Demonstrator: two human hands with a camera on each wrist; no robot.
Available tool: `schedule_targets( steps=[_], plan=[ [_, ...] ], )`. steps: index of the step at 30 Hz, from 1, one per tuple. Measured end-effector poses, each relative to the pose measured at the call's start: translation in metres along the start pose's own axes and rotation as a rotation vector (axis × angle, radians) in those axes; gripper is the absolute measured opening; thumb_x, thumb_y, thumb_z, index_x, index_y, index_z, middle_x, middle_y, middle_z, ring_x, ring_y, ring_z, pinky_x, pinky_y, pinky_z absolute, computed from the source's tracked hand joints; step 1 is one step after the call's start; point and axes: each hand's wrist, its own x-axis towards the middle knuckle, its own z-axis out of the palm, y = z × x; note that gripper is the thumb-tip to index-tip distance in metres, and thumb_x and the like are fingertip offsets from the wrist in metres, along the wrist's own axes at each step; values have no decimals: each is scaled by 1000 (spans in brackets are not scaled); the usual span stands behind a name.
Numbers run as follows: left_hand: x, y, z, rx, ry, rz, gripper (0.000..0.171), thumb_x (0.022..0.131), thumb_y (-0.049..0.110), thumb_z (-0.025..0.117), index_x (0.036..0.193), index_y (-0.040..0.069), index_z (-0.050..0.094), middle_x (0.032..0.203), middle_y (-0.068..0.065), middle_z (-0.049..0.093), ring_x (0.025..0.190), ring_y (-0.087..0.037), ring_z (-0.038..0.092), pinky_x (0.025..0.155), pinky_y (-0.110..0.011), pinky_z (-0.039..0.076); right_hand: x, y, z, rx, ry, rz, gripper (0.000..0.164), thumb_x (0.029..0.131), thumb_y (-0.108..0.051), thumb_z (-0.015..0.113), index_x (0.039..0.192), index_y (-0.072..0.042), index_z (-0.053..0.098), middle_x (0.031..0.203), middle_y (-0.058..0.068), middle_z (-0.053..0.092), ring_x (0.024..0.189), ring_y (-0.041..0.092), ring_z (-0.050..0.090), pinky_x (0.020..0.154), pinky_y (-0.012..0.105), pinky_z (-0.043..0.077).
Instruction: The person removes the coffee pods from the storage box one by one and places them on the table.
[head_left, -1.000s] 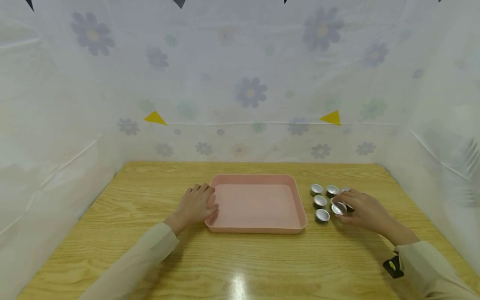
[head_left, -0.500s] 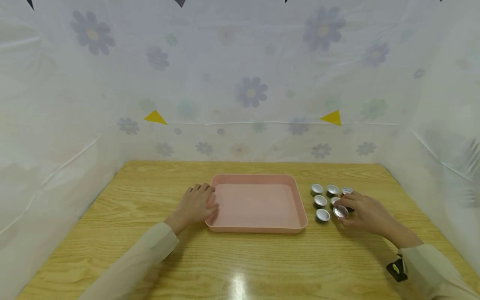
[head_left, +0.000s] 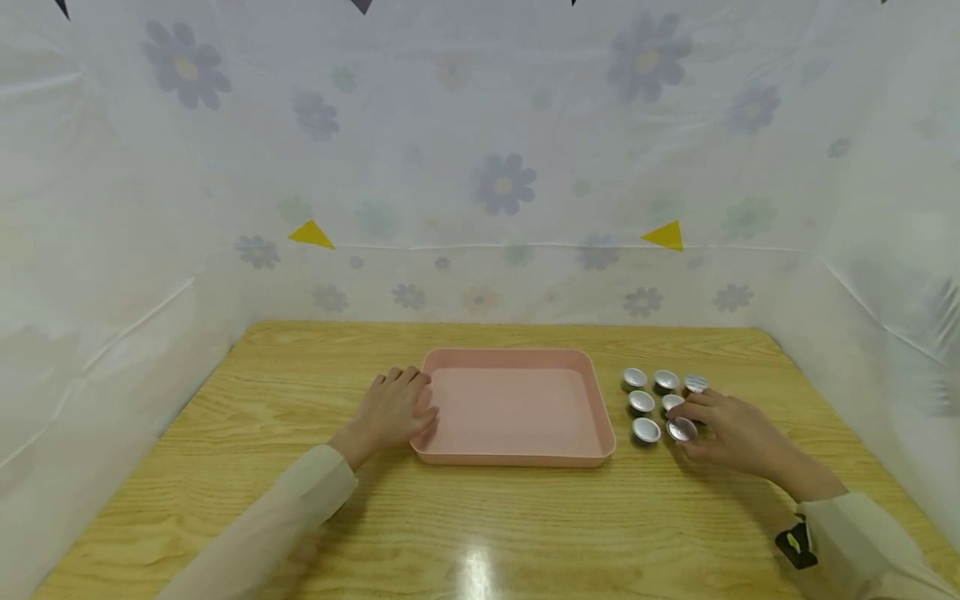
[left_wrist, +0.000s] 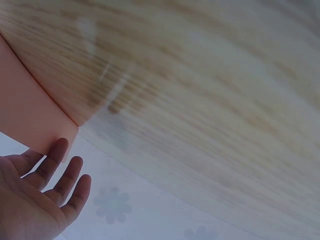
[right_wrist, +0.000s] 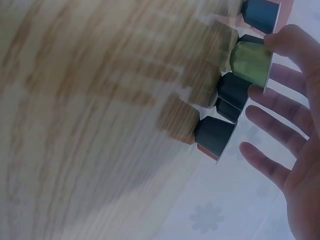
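My left hand (head_left: 388, 408) holds the left edge of a pink rectangular tray (head_left: 513, 459), thumb over the rim and fingers along the outside. In the left wrist view, the index fingertip lies against the tray wall (left_wrist: 35, 112). To the tray's right, my right hand (head_left: 731, 429) pinches a coffee capsule (head_left: 681, 430) with a silvery foil lid between thumb and index finger. The right wrist view shows this capsule's green body (right_wrist: 248, 62) low over the table; the other fingers are spread. Dark capsules (right_wrist: 214, 135) stand beside it, one partly hidden behind the right hand.
Several foil-topped capsules stand in rows, including a front-left capsule (head_left: 646, 431) and a back-right capsule (head_left: 696, 383) with a striped lid. The wooden table (head_left: 480, 517) meets a flowered white curtain (head_left: 420, 167) at the back and sides.
My right hand has moved slightly right and toward me with the green capsule, bringing it into the front row. The back-right capsule shows more now. The left hand and tray stay put.
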Motion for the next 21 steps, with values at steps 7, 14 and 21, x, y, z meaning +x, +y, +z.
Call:
schedule_targets(
  steps=[7, 14, 21],
  plan=[
    [0, 0, -2, -15, -21, -2, 50, 87, 44, 52, 123, 9, 52, 122, -8, 53, 112, -31, 50, 91, -48, 41, -1, -2, -1, 19, -36, 3, 34, 61, -19, 78, 92, -21, 66, 87, -7, 62, 69, 7, 53, 53, 22, 39],
    [0, 0, -2, -13, -18, -2, 50, 87, 44, 52, 123, 9, 53, 121, -8, 54, 111, -31, 50, 91, -48, 41, -2, -1, 1, 22, -32, -5, 35, 61, -19, 79, 94, -19, 67, 90, -6, 63, 72, 9, 56, 55, 24, 43],
    [0, 1, -2, -8, -10, 1, 50, 87, 44, 52, 122, 9, 53, 121, -8, 54, 110, -31, 50, 90, -47, 42, -2, -1, 1, 10, -37, 20, 35, 62, -21, 79, 94, -17, 67, 90, -5, 62, 71, 11, 57, 54, 24, 43]
  ],
)
